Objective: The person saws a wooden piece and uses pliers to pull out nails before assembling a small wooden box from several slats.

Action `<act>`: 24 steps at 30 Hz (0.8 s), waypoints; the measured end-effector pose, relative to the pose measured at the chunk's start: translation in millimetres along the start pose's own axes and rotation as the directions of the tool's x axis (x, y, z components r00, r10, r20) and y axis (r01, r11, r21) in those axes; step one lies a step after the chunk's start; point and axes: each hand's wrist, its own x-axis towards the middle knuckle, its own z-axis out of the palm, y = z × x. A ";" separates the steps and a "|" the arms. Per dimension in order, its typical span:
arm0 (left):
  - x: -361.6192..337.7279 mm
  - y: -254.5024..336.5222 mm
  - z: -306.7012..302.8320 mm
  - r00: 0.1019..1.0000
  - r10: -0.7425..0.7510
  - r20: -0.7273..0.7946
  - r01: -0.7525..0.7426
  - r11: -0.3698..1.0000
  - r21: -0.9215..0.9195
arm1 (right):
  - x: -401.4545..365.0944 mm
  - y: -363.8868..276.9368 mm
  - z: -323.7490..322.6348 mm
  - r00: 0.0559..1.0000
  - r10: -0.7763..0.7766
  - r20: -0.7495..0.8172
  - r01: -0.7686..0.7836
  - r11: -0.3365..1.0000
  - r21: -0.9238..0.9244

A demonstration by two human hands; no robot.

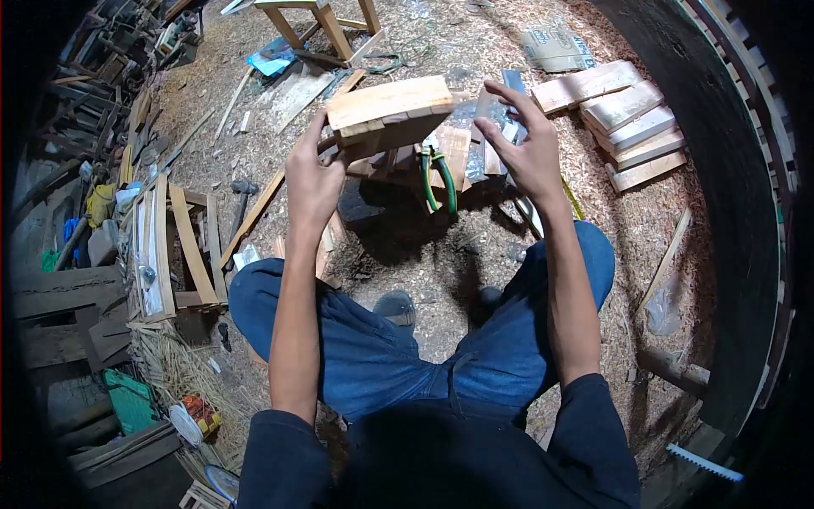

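Observation:
My left hand (315,178) grips the left end of a thick wooden block (390,103), which is held up in front of me with its pale face towards the top. To the right of the block, my right hand (527,153) is raised with thumb and fingers apart, touching nothing. Just below the block, green-handled pliers (439,180) rest on a low work surface among small wood pieces (455,153). The fingertips of my left hand are partly hidden behind the block.
Stacked boards (632,119) lie at the right, near a printed sack (555,49). A wooden stool frame (326,30) stands ahead. A hammer (243,195) and a slatted wooden frame (174,246) are at the left. Wood shavings cover the floor.

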 end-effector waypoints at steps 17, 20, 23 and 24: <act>-0.7 -10.1 -14.2 0.983 -0.154 0.102 0.161 0.985 -0.066 | -38.9 56.8 69.1 0.794 0.542 0.275 -0.476 0.836 -0.273; 0.7 -26.9 -14.5 0.978 -0.188 0.094 0.198 0.974 -0.108 | -49.3 86.5 88.8 0.783 0.574 0.240 -0.550 0.819 -0.164; 1.3 -30.4 -17.3 0.984 -0.177 0.036 0.180 0.980 -0.088 | -65.5 138.4 115.5 0.668 0.706 0.235 -0.734 0.677 0.054; 1.4 -32.7 -17.9 0.979 -0.204 0.012 0.204 0.975 -0.088 | -65.4 141.0 115.1 0.670 0.705 0.230 -0.733 0.678 0.054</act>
